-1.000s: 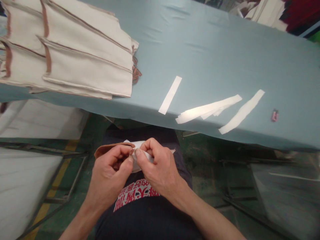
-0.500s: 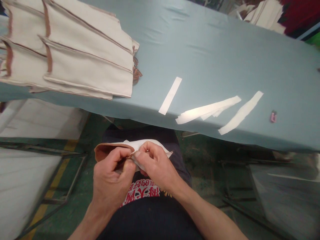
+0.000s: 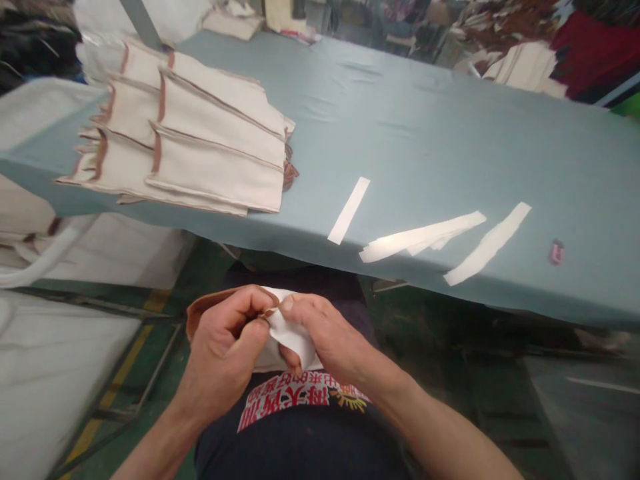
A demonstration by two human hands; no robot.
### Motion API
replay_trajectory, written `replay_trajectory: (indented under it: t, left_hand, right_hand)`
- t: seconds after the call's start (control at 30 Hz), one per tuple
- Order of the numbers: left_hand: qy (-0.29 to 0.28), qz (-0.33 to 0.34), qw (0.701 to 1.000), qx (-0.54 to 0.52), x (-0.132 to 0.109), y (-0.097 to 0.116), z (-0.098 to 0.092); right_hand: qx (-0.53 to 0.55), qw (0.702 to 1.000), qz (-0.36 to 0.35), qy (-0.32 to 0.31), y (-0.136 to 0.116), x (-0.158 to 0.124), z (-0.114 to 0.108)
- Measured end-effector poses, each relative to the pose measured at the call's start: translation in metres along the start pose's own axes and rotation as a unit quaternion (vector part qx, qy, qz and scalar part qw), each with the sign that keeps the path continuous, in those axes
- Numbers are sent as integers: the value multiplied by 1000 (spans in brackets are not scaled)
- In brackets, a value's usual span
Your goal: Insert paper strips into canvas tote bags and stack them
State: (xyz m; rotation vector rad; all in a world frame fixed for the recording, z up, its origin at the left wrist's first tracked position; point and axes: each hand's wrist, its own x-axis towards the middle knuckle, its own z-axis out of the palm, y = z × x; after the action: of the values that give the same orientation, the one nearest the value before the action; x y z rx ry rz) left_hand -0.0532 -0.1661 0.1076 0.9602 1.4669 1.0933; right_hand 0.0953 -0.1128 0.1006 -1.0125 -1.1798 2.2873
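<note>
A white cloth bag [image 3: 294,339] with a brown band along its mouth is bunched between my hands, above my lap. My left hand [image 3: 225,343] pinches its brown edge between thumb and forefinger. Close against it, my right hand [image 3: 333,330] grips the white cloth, thumb on top and fingertips showing below. The fingertips of both hands nearly meet at a small fold. Much of the bag is hidden behind my hands.
On the blue-green table lies a stack of cream cloth bags [image 3: 220,153] with brown edging. Several white strips [image 3: 423,237] lie near the table's front edge, with a small pink object [image 3: 557,252] farther right. A metal frame [image 3: 145,373] stands at lower left.
My right hand has turned and drawn the white cloth down, so its fingertips now show under the fold. The left hand keeps its pinch. The view has tilted up, showing more of the table's far side.
</note>
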Motion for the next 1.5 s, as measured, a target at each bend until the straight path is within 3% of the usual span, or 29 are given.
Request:
replay_trajectory:
  t: [0.17, 0.37, 0.47, 0.57, 0.67, 0.8, 0.9, 1.07, 1.23, 1.33, 1.5]
  left_hand:
    - [12, 102, 986, 129, 7, 20, -16]
    - [-28, 80, 985, 153, 11, 38, -47]
    - [-78, 110, 973, 185, 9, 54, -50]
    - [-124, 151, 957, 213, 2, 69, -43]
    - [-132, 188, 941, 248, -6, 77, -34]
    - [-87, 238, 925, 283, -13, 76, -25]
    - [-48, 275, 909, 308, -13, 71, -22]
    - [-7, 372, 859, 352, -9, 54, -20]
    - [-4, 460, 821, 338, -1, 31, -20]
    - [-17, 481, 814, 325, 6, 18, -22]
    - [1, 517, 794, 321, 19, 1, -22]
  right_hand:
    - [-178, 976, -90, 85, -10, 3, -2]
    - [-329, 889, -265, 175, -31, -6, -25]
    - [-357, 834, -404, 113, -45, -14, -25]
    - [-421, 766, -485, 12, -62, -17, -20]
    - [-493, 719, -488, -48, -76, -15, -20]
    - [-578, 685, -440, -66, -84, -15, -24]
    - [-571, 712, -401, -81, -81, -16, -24]
    - [-453, 828, -311, -115, -74, -8, -27]
    - [-219, 942, -171, -189, -66, -1, -35]
    - [-100, 972, -102, -187, -52, 4, -34]
    - [12, 986, -102, -134, -25, 11, -27]
